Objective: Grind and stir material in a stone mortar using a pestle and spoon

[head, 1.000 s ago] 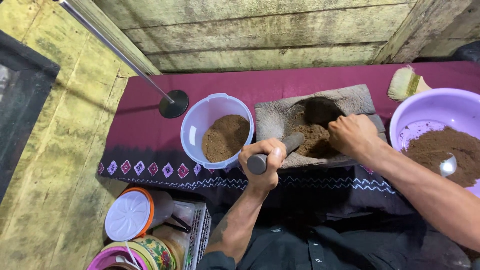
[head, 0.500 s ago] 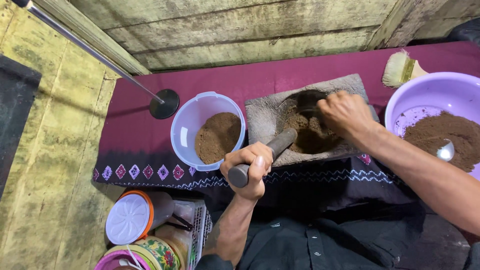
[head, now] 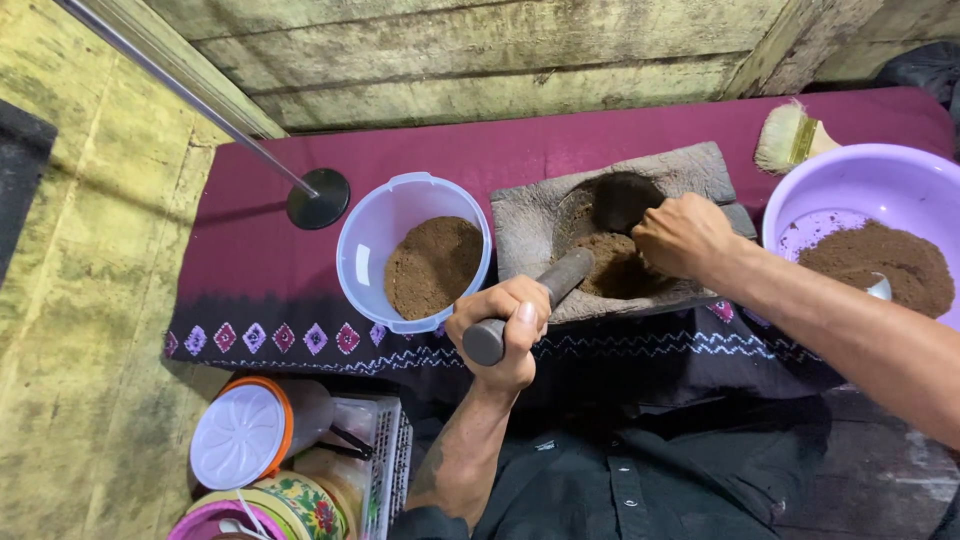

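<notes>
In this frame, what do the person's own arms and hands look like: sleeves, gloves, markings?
Both hands are bare: no gloves, rings or watch show on the left hand or the right hand. Both forearms are uncovered as far as the picture shows. The left forearm carries a dark marking, perhaps a tattoo. A dark buttoned shirt covers the body.
</notes>
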